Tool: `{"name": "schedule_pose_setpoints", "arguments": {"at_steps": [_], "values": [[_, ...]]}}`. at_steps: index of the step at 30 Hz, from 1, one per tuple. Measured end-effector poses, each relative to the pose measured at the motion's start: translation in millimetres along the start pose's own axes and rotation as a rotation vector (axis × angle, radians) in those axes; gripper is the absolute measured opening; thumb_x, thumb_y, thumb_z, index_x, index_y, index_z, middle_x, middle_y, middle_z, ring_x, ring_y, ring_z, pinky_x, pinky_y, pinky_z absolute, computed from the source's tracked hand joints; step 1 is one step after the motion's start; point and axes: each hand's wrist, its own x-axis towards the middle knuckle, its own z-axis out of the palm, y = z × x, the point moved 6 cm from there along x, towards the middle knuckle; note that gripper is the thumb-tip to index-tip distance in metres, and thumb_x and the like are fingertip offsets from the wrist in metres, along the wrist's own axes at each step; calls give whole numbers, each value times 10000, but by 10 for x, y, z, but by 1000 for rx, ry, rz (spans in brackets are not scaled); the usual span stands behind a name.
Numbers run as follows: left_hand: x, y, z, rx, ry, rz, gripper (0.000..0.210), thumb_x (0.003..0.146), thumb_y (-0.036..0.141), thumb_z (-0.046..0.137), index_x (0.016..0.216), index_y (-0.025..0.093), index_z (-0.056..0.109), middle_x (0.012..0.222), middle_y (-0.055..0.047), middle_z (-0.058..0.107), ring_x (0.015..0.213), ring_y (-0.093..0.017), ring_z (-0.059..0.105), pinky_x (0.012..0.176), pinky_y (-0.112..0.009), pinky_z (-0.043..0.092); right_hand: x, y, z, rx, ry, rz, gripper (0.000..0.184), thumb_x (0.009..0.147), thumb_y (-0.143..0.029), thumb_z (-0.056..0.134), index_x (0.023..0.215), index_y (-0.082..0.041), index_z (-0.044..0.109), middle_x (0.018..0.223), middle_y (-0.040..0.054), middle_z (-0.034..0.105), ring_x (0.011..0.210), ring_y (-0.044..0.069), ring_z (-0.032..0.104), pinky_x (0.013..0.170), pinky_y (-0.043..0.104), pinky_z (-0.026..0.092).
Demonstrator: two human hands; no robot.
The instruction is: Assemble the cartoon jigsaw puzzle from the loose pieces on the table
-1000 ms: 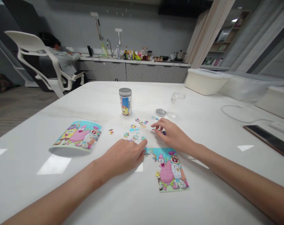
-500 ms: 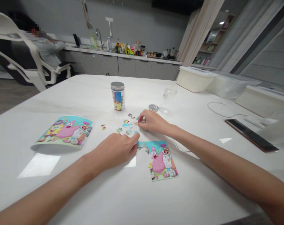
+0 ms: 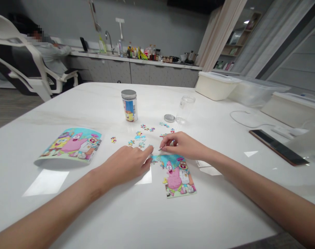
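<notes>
Over the white table, my right hand (image 3: 182,145) pinches a small puzzle piece (image 3: 160,149) between thumb and fingertips, just above the partly joined jigsaw puzzle (image 3: 174,181). That puzzle shows a pink starfish and a squirrel figure; its left part has a ragged edge. My left hand (image 3: 130,160) rests with curled fingers by the puzzle's upper left corner. Its index fingertip is at a light blue piece, and what lies between finger and thumb is hidden. Several loose puzzle pieces (image 3: 140,137) lie scattered beyond both hands. One yellow and red piece (image 3: 113,139) sits apart on the left.
A curved picture sheet (image 3: 71,145) lies left. Behind the pieces stand a lidded jar (image 3: 129,106), an open clear jar (image 3: 185,110) and a metal lid (image 3: 169,118). At right are a phone (image 3: 278,147), a cable and plastic boxes (image 3: 217,86). A person sits far left.
My right hand has moved back from the loose pieces toward the puzzle, with a piece in its fingertips. More loose pieces are uncovered. My left hand has hardly moved.
</notes>
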Motion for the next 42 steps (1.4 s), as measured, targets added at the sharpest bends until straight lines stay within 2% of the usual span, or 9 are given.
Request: {"name": "schedule_pose_setpoints", "arguments": {"at_steps": [4,7,12,21,27,32,34,42], "values": [[0,-3,3,-3,1,-5,208,938,274,367,971,174,547,522,-3,576,467,-202,560,436,-265,277,-195,-8,108,240,-83,114,139,815,-189,611,892,-182,727,867,38,729,791,142,648,687,267,489],[9,-4,2,1,-4,-9,206,938,286,374,965,173,543,503,11,554,441,-176,541,429,-256,216,-261,5,141,297,-98,164,163,809,-180,614,913,-189,739,898,44,738,813,150,655,697,274,496],[10,1,1,11,9,3,185,937,283,380,958,181,533,490,20,540,430,-170,524,426,-275,151,-286,52,158,308,-126,208,160,794,-194,636,904,-195,752,864,46,738,776,151,653,658,264,492],[4,33,-35,-6,17,24,159,929,265,408,945,176,539,503,22,565,424,-159,512,424,-275,158,-333,7,207,327,-163,228,71,762,-226,686,808,-185,722,746,13,712,696,126,638,632,233,494],[-32,142,-177,-118,156,181,245,942,215,321,888,177,557,475,44,520,400,-134,476,410,-271,206,-357,-45,201,301,-160,222,53,766,-195,663,791,-175,706,719,8,701,672,119,636,617,224,489],[-89,195,-195,-128,226,275,301,962,342,340,890,174,579,451,44,509,370,-128,418,407,-272,241,-359,-15,214,343,-168,224,43,768,-186,654,800,-178,681,720,6,693,673,118,630,625,232,491],[-99,206,-183,-112,229,296,290,964,368,374,889,177,579,455,45,520,371,-119,418,407,-271,230,-359,-5,216,349,-171,229,46,771,-191,651,812,-181,669,732,11,697,681,124,633,631,242,494],[-84,180,-147,-117,191,305,245,993,284,367,1013,172,584,538,23,619,415,-107,501,426,-266,232,-380,-34,232,416,-203,281,128,731,-171,676,820,-188,587,748,25,711,719,153,672,639,261,500]]}}
